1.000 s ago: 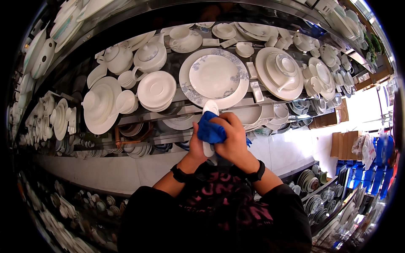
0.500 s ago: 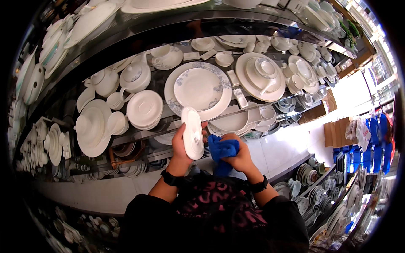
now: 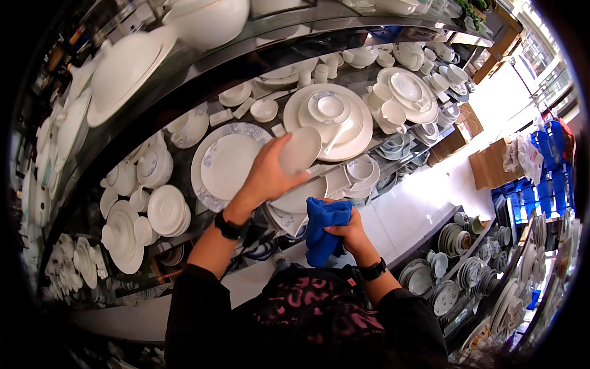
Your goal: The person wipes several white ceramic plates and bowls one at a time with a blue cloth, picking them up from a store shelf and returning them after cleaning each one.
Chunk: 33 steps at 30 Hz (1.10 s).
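My left hand reaches out over the shelf and grips a small white oval dish, blurred by motion. It is just in front of a stack of white plates topped with a small bowl and a spoon. Left of the hand stands a large white plate with a blue-grey floral rim, partly covered by my forearm. Closer to my body, my right hand is closed around a bunched blue cloth, which hangs down from the fingers.
White teapots, stacked saucers and cups crowd the shelf. An upper glass shelf holds large tureens. More plate racks stand at lower right, beside cardboard boxes and blue crates.
My left hand has carried the white dish from in front of my body out over the shelf and turned it. The view has shifted right; my right hand still holds the cloth.
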Available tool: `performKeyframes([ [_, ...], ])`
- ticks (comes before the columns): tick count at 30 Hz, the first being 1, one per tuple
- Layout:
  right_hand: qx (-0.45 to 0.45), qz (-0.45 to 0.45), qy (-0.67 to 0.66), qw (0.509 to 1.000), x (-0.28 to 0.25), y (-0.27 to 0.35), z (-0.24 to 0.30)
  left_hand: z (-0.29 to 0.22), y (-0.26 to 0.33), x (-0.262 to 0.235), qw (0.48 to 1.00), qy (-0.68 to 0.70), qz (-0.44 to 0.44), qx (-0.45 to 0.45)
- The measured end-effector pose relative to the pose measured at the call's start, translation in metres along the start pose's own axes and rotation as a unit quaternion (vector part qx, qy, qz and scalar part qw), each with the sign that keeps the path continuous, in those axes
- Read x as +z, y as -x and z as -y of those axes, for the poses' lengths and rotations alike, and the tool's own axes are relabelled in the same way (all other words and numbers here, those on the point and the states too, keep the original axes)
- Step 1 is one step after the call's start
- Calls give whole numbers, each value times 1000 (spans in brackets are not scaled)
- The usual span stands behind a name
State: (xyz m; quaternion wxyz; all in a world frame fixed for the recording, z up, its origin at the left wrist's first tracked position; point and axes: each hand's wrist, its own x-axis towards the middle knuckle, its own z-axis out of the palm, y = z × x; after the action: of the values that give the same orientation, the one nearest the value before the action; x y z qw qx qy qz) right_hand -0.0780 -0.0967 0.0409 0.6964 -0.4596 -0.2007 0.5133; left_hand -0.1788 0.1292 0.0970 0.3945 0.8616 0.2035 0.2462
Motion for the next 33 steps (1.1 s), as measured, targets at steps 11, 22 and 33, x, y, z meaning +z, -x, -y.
performKeyframes([
  [11,17,19,-8,1000,-109,-55,41,-15,-180,74,983,-173,25,53],
  [22,53,51,-3,997,-138,-73,54,-4,-189,92,983,-174,51,1],
  [33,54,65,-16,996,-135,-78,55,-1,-186,92,967,-240,85,-24],
])
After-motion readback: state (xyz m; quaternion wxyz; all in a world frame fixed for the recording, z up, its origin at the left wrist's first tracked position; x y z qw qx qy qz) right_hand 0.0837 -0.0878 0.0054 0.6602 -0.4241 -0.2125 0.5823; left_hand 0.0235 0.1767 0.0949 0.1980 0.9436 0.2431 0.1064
